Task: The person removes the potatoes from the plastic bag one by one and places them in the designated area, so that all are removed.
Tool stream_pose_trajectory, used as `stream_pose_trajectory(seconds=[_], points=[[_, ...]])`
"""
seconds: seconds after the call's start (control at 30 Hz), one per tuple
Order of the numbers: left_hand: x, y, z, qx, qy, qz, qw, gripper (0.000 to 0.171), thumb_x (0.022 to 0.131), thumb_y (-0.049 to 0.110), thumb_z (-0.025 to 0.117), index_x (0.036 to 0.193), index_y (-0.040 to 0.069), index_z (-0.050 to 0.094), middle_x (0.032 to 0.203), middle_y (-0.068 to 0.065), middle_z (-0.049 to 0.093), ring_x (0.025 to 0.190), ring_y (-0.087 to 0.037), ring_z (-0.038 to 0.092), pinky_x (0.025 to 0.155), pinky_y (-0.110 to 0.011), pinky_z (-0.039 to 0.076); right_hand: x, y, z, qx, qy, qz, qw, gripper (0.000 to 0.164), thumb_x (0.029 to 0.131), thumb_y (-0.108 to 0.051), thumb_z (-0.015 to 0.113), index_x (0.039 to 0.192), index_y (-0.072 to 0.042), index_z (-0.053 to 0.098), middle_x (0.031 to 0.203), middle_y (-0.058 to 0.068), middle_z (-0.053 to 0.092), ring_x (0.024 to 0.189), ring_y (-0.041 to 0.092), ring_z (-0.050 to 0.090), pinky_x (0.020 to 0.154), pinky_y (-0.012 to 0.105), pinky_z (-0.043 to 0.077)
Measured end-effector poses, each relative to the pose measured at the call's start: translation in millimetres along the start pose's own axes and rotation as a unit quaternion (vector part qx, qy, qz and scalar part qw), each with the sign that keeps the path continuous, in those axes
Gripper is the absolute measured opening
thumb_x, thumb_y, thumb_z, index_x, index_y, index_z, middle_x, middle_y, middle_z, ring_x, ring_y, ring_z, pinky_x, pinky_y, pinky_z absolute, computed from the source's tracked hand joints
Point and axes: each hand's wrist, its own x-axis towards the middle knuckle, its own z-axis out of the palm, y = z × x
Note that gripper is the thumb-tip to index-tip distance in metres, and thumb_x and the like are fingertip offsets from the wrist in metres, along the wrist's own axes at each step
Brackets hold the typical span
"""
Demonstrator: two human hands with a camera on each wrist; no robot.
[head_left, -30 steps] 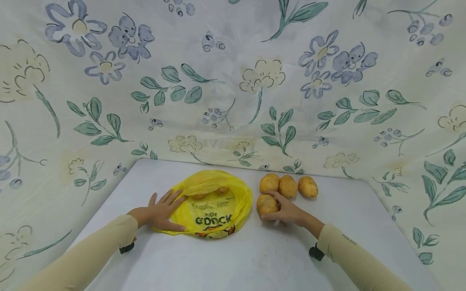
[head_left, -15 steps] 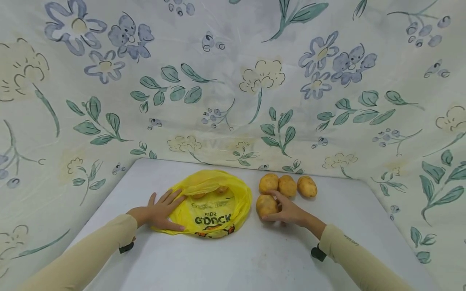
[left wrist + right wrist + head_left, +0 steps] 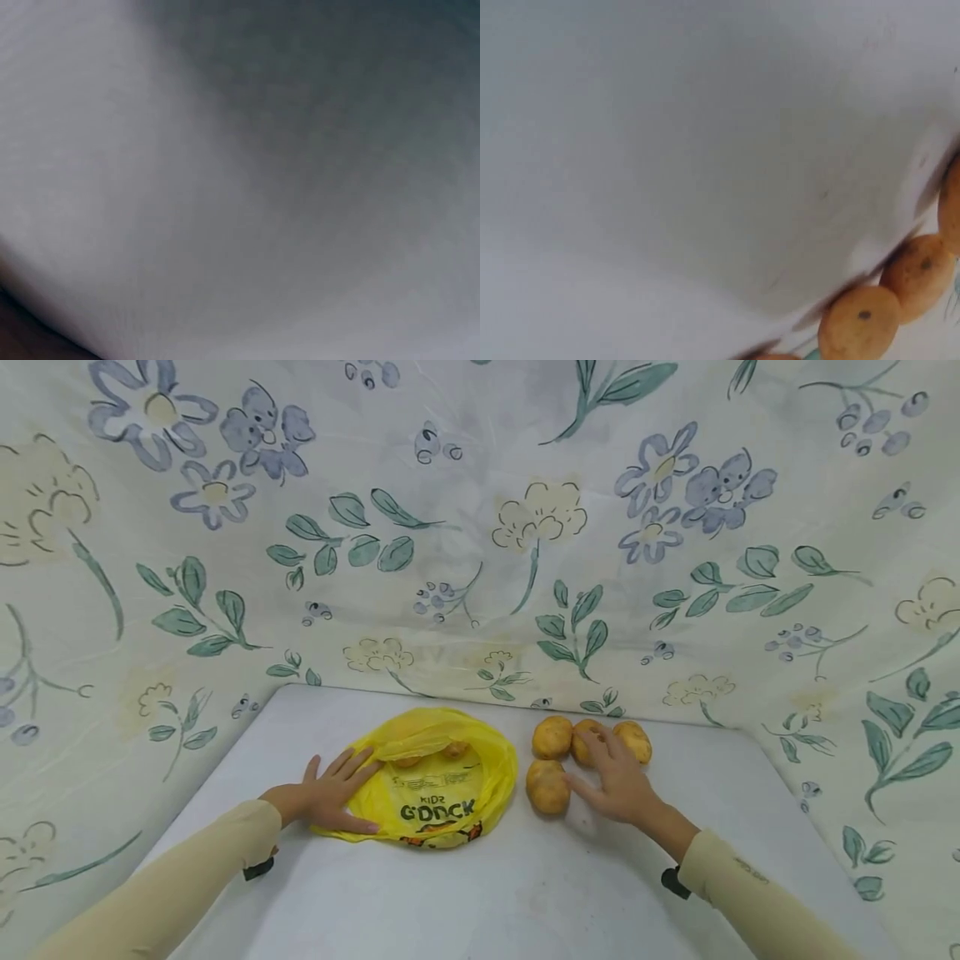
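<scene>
A yellow plastic bag (image 3: 438, 785) with printed lettering lies on the table, its mouth loosely spread and parts of potatoes (image 3: 455, 750) showing inside. My left hand (image 3: 333, 795) rests on the bag's left edge with fingers spread. Right of the bag sits a near potato (image 3: 548, 788), with a back-left potato (image 3: 552, 737) behind it. My right hand (image 3: 618, 781) is over the row, its fingers reaching across the middle potato (image 3: 582, 752) and partly hiding it. Beyond the fingers is the right-hand potato (image 3: 633, 742). The right wrist view shows several potatoes (image 3: 859, 324) at lower right.
The white table (image 3: 480, 910) extends in front of both hands. A floral cloth (image 3: 465, 568) rises behind the table and along its sides. In the left wrist view only a blurred pale surface (image 3: 187, 225) and a dark corner show.
My right hand has let go of the near potato and moved right and back toward the row. That potato stays beside the bag. My left hand has kept its place.
</scene>
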Motion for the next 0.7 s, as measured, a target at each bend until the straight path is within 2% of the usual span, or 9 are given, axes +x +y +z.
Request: stream_pose_trajectory(seconds=[0.1,0.2,0.27,0.33,0.4,0.53,0.63,0.7], points=[[-2.5,4.8,-3.9,0.0,-0.006,0.001,1.0,0.118,0.074,0.081,0.06,0.158,0.009,0.019,0.166,-0.017,-0.001,0.15,-0.047,-0.002,0.106,-0.079,-0.009,-1,8,-3,-0.049,0.043,-0.055,0.996,0.07,0.092,-0.054,0.058,0.144,-0.009,0.046,0.153,0.023,0.035,0.134,0.042,0.041,0.104,0.066,0.035],[-2.7,6.8,-5.7,-0.001,-0.011,0.001,0.9999,0.117,0.075,0.081,0.059,0.158,0.009,0.019,0.166,-0.018,0.0,0.15,-0.047,-0.002,0.106,-0.079,-0.01,-4,19,-2,-0.093,0.085,-0.095,0.988,0.074,0.095,-0.065,0.04,0.143,-0.009,0.048,0.157,0.022,0.03,0.134,0.042,0.037,0.104,0.065,0.032],[-1.9,5.6,-4.2,-0.001,-0.014,0.003,0.9999,0.117,0.075,0.081,0.059,0.158,0.01,0.018,0.166,-0.018,-0.001,0.15,-0.047,-0.002,0.106,-0.078,-0.011,-6,24,-1,-0.114,0.092,-0.096,0.985,0.081,0.096,-0.071,0.027,0.144,-0.009,0.047,0.159,0.022,0.027,0.135,0.043,0.035,0.105,0.066,0.028],[-1.3,4.4,-2.7,-0.004,-0.015,0.005,0.9999,0.117,0.075,0.081,0.059,0.158,0.01,0.018,0.166,-0.018,-0.001,0.15,-0.048,-0.002,0.105,-0.079,-0.011,-9,29,-2,-0.134,0.077,-0.078,0.985,0.084,0.095,-0.073,0.022,0.147,-0.011,0.044,0.161,0.021,0.022,0.14,0.044,0.029,0.109,0.067,0.024],[-0.8,2.8,-0.9,-0.003,-0.015,0.004,0.9999,0.119,0.073,0.083,0.058,0.158,0.01,0.018,0.166,-0.017,-0.001,0.15,-0.047,-0.003,0.106,-0.078,-0.011,-10,31,-4,-0.147,0.051,-0.051,0.987,0.083,0.095,-0.073,0.026,0.151,-0.013,0.039,0.162,0.021,0.016,0.144,0.044,0.022,0.112,0.068,0.018],[-0.2,0.1,1.8,0.001,-0.011,-0.001,0.9999,0.121,0.071,0.086,0.056,0.158,0.011,0.017,0.167,-0.016,-0.003,0.151,-0.045,-0.004,0.107,-0.077,-0.012,-10,38,-9,-0.16,0.011,-0.005,0.987,0.079,0.093,-0.063,0.046,0.155,-0.017,0.031,0.165,0.021,0.007,0.148,0.044,0.014,0.115,0.068,0.013],[-1.3,2.0,-0.4,0.002,-0.009,0.0,1.0,0.12,0.072,0.086,0.056,0.158,0.011,0.017,0.166,-0.017,-0.001,0.15,-0.046,-0.003,0.106,-0.078,-0.011,-8,43,-13,-0.163,0.004,0.018,0.987,0.08,0.091,-0.056,0.054,0.156,-0.018,0.028,0.165,0.02,0.003,0.148,0.044,0.012,0.115,0.067,0.01],[-2.5,4.2,-3.4,-0.001,-0.011,0.0,0.9999,0.119,0.073,0.084,0.057,0.158,0.011,0.017,0.167,-0.017,-0.001,0.151,-0.046,-0.003,0.106,-0.078,-0.012,-7,47,-15,-0.162,0.004,0.031,0.986,0.081,0.091,-0.056,0.055,0.156,-0.019,0.027,0.166,0.019,0.001,0.149,0.043,0.011,0.116,0.067,0.008]])
